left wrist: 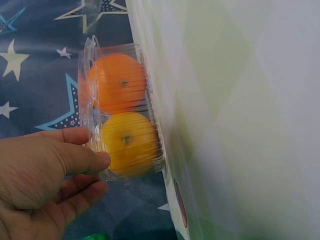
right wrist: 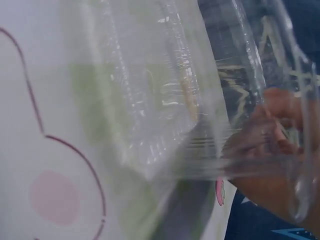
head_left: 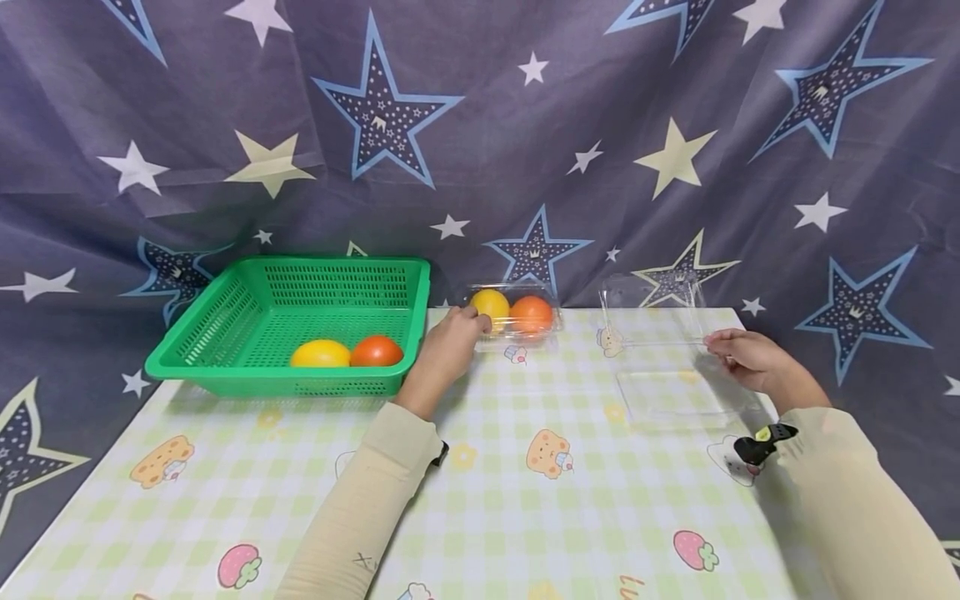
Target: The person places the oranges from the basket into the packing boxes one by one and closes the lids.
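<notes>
At the table's back edge lies a clear plastic clamshell box (head_left: 517, 335) with a yellow fruit (head_left: 489, 305) and an orange fruit (head_left: 532, 315) side by side in it. My left hand (head_left: 452, 346) pinches its left end; the left wrist view shows the thumb (left wrist: 97, 161) over the corner by the yellow fruit (left wrist: 129, 142). To the right, a second clear clamshell box (head_left: 678, 404) stands with its lid (head_left: 651, 310) raised. With thumb and fingertips, my right hand (head_left: 753, 357) grips the lid's right edge. Through the plastic, the right wrist view shows those fingers (right wrist: 250, 132).
A green slotted basket (head_left: 247, 381) stands at the back left, close beside my left forearm. A yellow fruit (head_left: 321, 353) and an orange-red fruit (head_left: 377, 351) lie in it. The checked tablecloth (head_left: 480, 525) covers the table, and a star-patterned curtain (head_left: 480, 167) hangs right behind.
</notes>
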The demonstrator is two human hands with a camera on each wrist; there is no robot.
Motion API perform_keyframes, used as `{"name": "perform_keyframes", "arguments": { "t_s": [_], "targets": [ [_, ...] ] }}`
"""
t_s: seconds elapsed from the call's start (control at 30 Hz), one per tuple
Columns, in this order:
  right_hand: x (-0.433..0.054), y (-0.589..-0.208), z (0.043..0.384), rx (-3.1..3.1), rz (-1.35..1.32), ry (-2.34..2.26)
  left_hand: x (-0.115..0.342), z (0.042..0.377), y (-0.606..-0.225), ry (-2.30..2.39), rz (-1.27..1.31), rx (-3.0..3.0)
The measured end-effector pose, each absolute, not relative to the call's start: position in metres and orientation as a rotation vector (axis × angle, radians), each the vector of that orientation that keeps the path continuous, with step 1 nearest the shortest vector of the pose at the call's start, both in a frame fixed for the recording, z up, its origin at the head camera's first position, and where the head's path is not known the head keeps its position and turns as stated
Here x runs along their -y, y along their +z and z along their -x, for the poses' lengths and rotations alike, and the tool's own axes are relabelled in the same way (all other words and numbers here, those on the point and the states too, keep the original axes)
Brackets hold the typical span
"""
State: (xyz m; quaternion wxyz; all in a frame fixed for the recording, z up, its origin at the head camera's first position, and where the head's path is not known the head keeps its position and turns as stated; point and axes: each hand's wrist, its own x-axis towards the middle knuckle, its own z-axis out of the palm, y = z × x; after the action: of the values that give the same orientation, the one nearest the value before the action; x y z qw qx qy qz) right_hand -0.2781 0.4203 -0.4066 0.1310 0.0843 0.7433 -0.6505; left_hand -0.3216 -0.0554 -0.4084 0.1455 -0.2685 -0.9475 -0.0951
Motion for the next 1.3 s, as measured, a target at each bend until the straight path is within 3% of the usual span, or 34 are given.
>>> {"name": "perform_keyframes", "arguments": {
  "t_s": [0.97, 1.2, 1.3],
  "targets": [
    [-0.377, -0.420, 0.277, -2.045, -0.179, -2.123, 0.058, 0.323, -0.411, -0.302, 0.745, 2.747],
    [-0.375, -0.429, 0.274, -2.019, 0.059, -2.155, 0.056, 0.323, -0.410, -0.301, 0.760, 2.740],
    [-0.370, -0.428, 0.272, -1.990, 0.040, -2.188, 0.056, 0.323, -0.410, -0.305, 0.770, 2.734]
  ]
}}
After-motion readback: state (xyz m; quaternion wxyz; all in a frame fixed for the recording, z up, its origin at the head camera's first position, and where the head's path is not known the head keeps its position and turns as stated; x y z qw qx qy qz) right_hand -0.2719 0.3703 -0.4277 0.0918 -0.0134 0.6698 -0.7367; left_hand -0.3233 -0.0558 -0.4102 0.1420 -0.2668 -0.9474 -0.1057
